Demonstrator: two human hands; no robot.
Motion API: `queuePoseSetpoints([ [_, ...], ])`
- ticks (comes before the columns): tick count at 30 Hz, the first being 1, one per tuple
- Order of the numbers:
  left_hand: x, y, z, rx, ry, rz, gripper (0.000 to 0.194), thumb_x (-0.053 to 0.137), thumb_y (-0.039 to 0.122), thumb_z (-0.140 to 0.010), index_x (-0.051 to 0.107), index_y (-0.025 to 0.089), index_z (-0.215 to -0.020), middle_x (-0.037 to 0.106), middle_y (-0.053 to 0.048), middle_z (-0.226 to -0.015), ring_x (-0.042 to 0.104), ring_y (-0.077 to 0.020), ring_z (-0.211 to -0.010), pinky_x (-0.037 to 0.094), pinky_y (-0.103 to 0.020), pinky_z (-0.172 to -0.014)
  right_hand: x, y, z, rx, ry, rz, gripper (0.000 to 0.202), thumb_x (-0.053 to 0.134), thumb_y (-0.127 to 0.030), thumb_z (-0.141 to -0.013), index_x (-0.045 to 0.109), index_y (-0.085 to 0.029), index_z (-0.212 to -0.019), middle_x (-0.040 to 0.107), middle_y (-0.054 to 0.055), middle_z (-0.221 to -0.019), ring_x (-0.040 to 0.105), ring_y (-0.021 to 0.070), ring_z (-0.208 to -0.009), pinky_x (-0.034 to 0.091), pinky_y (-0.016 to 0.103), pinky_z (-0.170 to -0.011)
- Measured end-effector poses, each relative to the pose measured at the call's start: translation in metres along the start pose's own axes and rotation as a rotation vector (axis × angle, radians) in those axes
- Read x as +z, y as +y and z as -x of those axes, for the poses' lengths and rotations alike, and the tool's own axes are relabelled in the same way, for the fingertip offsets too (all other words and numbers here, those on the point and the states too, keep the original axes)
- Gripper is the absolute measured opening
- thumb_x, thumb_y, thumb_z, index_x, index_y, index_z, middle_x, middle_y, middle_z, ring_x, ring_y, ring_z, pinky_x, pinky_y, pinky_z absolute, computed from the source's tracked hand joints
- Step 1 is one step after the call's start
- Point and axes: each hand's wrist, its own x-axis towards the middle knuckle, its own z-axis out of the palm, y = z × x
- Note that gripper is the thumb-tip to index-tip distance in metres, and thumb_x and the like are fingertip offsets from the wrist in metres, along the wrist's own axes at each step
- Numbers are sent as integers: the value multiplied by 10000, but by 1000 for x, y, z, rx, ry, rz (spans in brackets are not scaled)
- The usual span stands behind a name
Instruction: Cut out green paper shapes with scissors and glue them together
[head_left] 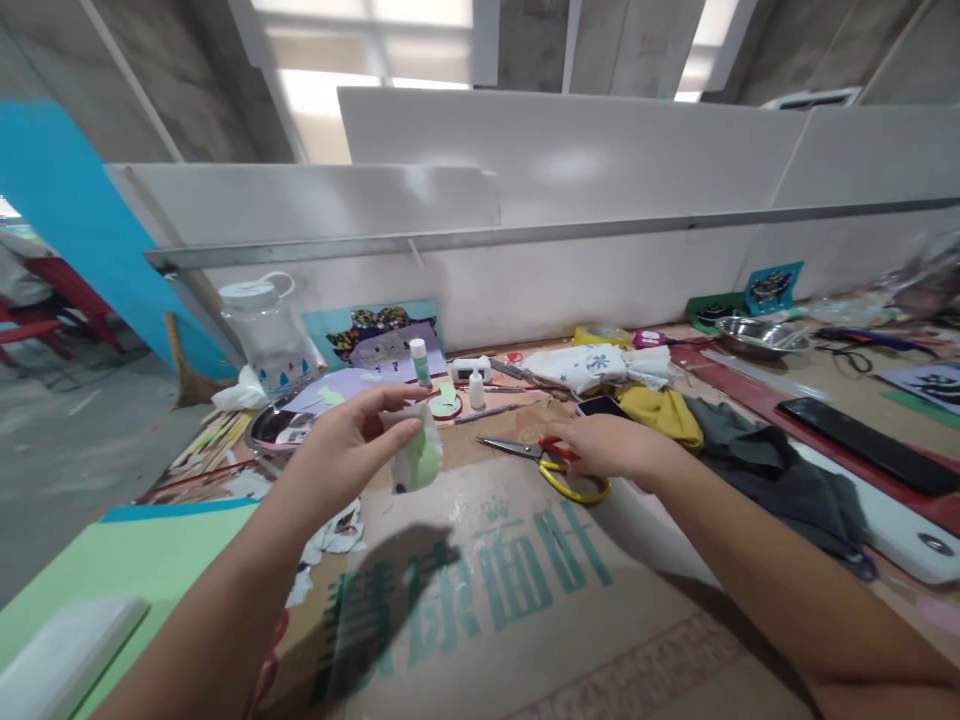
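Note:
My left hand (pixel 364 440) pinches a small piece of white paper (pixel 427 452) with a pale green patch, held up above the cardboard. To the right, my right hand (pixel 604 445) has its fingers closed at the red handle loop of a pair of scissors (pixel 530 449). The other loop is yellow, and the slightly parted blades point left. Beneath both hands lies a brown cardboard sheet (pixel 480 650) printed with green characters. Just beyond them stand a small white dropper bottle (pixel 477 388) and a glue stick (pixel 419 362).
A clear plastic jug (pixel 266 335) stands at the back left, behind a metal bowl (pixel 262 428) with paper in it. Paper scraps (pixel 337 535) and green sheets (pixel 150 560) lie to the left. Dark cloth (pixel 772 470), a black phone (pixel 870 443) and another metal bowl (pixel 763 338) are on the right.

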Motion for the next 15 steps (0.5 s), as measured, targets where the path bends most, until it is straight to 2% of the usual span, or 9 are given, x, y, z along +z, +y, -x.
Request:
queuePoseSetpoints([
  [3, -12, 2, 3, -13, 88, 34, 495, 723, 508, -845, 692, 217, -1244, 737, -56, -989, 660, -196, -792, 513, -292, -688, 5, 0, -5, -36, -42, -17, 647, 778, -168, -673, 647, -215, -1305, 738, 119, -1080, 712, 303, -908, 458, 292, -673],
  [6, -18, 5, 4, -40, 106, 115, 515, 739, 478, -836, 669, 206, -1268, 733, -49, -948, 663, -203, -826, 518, -293, -700, 8, 2, -9, -147, -39, -56, 665, 730, -141, -711, 602, -269, -1351, 702, 87, -1182, 684, 268, -1007, 476, 278, -752],
  [8, -17, 5, 3, -31, 90, 148, 475, 740, 433, -839, 677, 202, -1250, 729, -47, -962, 658, -195, -851, 514, -286, -725, 14, 2, -13, -191, -20, -66, 628, 720, -146, -719, 606, -238, -1329, 696, 108, -1169, 665, 286, -1019, 480, 304, -790],
  [10, -12, 3, 2, -17, 57, 165, 440, 734, 401, -846, 687, 201, -1234, 720, -43, -963, 643, -181, -843, 504, -279, -733, 20, 0, -19, -171, 0, -61, 567, 724, -162, -720, 621, -170, -1278, 700, 155, -1119, 660, 315, -967, 479, 340, -777],
  [12, -7, 0, 1, -9, 26, 178, 430, 730, 388, -853, 688, 211, -1243, 710, -40, -962, 621, -169, -818, 493, -274, -721, 24, -1, -24, -154, 28, -65, 446, 679, -172, -776, 636, -145, -1219, 702, 173, -1094, 657, 311, -922, 471, 351, -759],
  [15, 0, -3, 0, 4, 3, 212, 423, 737, 370, -852, 692, 227, -1248, 704, -51, -1037, 604, -165, -841, 486, -272, -735, 19, 0, -24, -201, 81, -110, 251, 570, -183, -879, 668, -156, -1109, 710, 139, -1033, 654, 272, -897, 468, 334, -752],
])
